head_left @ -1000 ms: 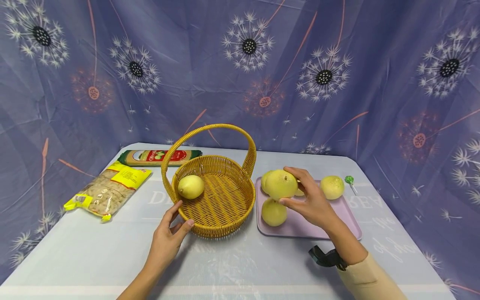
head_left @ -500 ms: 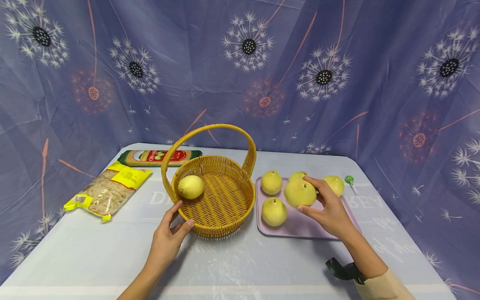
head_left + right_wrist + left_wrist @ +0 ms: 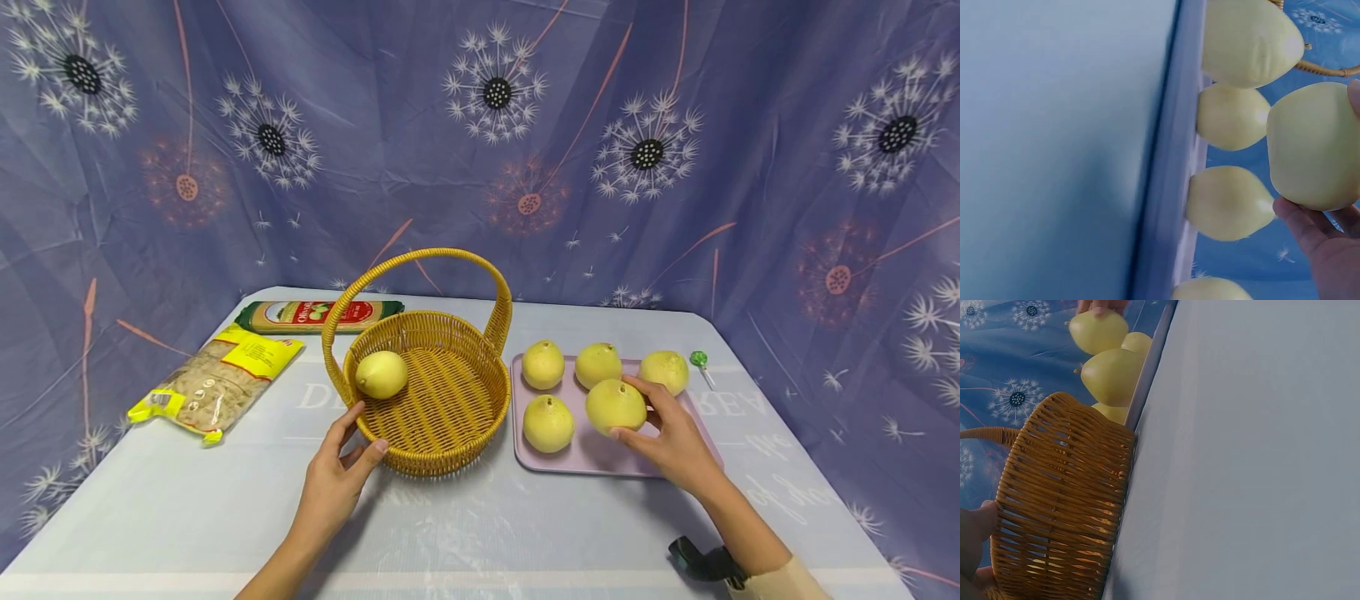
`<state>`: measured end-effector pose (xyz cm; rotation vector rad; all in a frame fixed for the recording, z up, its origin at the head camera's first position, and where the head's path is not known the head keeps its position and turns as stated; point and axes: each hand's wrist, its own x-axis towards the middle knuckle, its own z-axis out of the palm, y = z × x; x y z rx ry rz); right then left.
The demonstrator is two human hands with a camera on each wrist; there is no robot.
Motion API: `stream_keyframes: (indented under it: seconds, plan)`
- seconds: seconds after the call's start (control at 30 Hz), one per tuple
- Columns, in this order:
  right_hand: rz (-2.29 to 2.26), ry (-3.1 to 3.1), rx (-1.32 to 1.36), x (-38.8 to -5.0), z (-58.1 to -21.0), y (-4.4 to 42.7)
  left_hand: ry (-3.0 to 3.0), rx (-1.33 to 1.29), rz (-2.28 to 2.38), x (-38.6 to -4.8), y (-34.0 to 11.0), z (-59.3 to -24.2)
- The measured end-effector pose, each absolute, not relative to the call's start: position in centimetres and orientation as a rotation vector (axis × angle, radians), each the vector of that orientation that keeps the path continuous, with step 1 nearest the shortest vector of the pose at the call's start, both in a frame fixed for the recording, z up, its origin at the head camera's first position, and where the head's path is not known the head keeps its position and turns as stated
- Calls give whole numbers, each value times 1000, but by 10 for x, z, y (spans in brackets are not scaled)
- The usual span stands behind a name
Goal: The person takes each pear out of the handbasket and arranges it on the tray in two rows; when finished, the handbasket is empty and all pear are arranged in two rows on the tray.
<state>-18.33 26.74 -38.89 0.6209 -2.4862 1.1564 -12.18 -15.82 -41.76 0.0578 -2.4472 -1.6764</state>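
My right hand grips a yellow-green pear from its right side, above the lilac tray. In the right wrist view the held pear is apart from the row of pears behind it. Several other pears stand on the tray. My left hand holds the rim of a yellow woven basket at its front left, with thumb and fingers on the rim. Inside the basket, one pear lies on its side against the left wall.
A bag of pale dry food with yellow ends lies on the left. Behind the basket is a long green-ended packet. A green lollipop lies right of the tray. The basket's tall handle arches over its opening.
My right hand has carried the pear rightward and downward, from the tray's back left to over its middle. The pears behind it have come into view. My left hand and the basket stay put.
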Motion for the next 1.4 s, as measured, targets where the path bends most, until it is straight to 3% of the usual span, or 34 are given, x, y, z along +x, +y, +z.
stream_keyframes:
  seconds: [1.4]
  plan:
    - [1203,-2824,359,-199,-416,282,-2462,58,-1659,-121,-159,-417]
